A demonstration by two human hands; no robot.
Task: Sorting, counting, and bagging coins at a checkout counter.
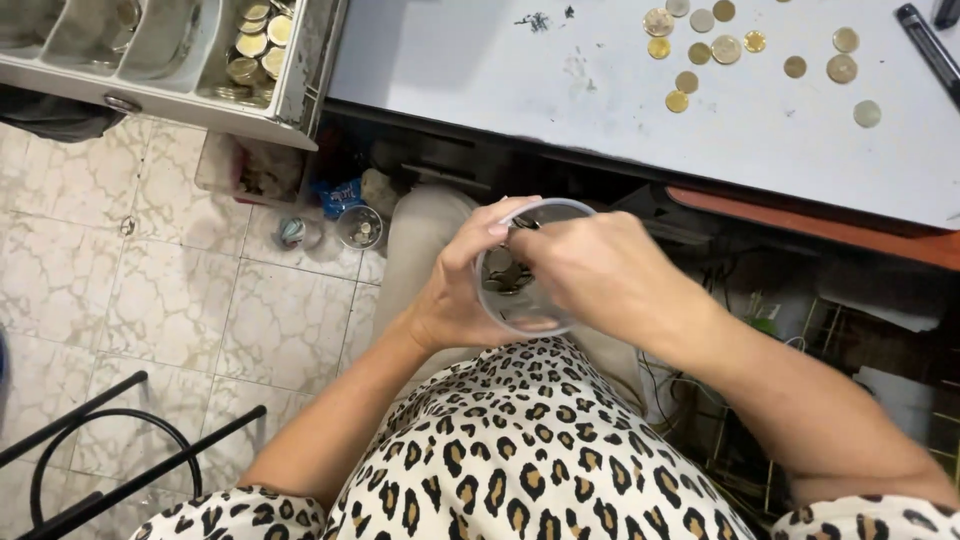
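Here we held a clear plastic cup [520, 290] over our lap, below the edge of the grey table [600, 110]. Our left hand [460, 290] was wrapped around the cup's side, clamped on it, with the mouth tilted up toward the table. Our right hand [590, 270] lay across the rim from the right, fingers dipped inside among the coins in the cup [505, 275]; we could not tell whether they pinched any. Loose coins [720, 50] lay on the table, well apart, and a coin drawer [200, 60] stood open to the left.
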